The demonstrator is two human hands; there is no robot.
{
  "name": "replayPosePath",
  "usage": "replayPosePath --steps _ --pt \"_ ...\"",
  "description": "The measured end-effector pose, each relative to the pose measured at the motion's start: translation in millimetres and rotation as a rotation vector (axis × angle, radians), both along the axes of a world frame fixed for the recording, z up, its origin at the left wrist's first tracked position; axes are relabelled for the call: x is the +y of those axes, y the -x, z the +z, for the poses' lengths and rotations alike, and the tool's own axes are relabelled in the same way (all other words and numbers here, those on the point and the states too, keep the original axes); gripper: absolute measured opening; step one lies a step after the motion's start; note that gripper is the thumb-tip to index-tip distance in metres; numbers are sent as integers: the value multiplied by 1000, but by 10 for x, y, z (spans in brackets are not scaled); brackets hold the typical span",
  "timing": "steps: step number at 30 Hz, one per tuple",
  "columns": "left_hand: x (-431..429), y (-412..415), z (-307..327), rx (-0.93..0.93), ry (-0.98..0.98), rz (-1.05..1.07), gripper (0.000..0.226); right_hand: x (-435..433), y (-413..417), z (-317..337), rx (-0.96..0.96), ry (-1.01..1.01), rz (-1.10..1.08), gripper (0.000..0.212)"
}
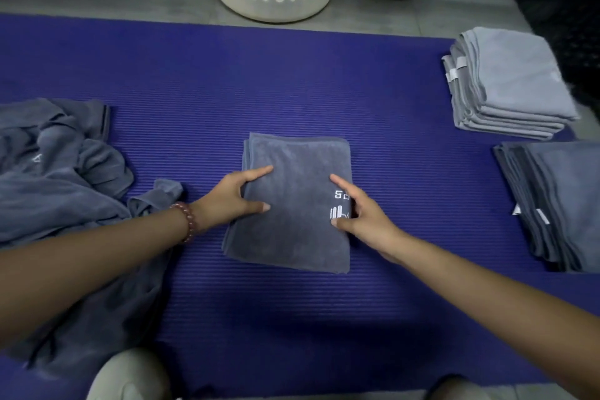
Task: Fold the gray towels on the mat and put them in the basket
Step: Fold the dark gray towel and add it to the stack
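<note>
Forearms point(97, 253) stretched from the frame's bottom, left hand point(227, 195) and right hand point(363, 219) each pinching a side edge of the folded gray towel point(292, 237) mid-frame on the mat point(324, 91).

Dim, flat light. Soft blur overall. Mat point(292, 75) edge bows at 12 o'clock; 1 o'clock corner black.
</note>
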State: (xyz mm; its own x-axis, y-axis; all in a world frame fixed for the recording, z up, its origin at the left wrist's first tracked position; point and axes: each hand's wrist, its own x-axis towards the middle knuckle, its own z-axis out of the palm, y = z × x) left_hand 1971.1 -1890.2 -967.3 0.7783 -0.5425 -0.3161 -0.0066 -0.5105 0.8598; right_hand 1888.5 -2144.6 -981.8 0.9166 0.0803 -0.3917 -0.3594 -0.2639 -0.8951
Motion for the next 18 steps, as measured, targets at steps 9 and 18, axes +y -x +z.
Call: replayPosePath --steps 9,18 --pt "-1639 -309 681 -208 -50 -285 94 -1413 166 600 -237 34 -416 73" --pt "-4385 177 767 -119 296 -281 92 -3738 618 1054 -381 445 -911 57"
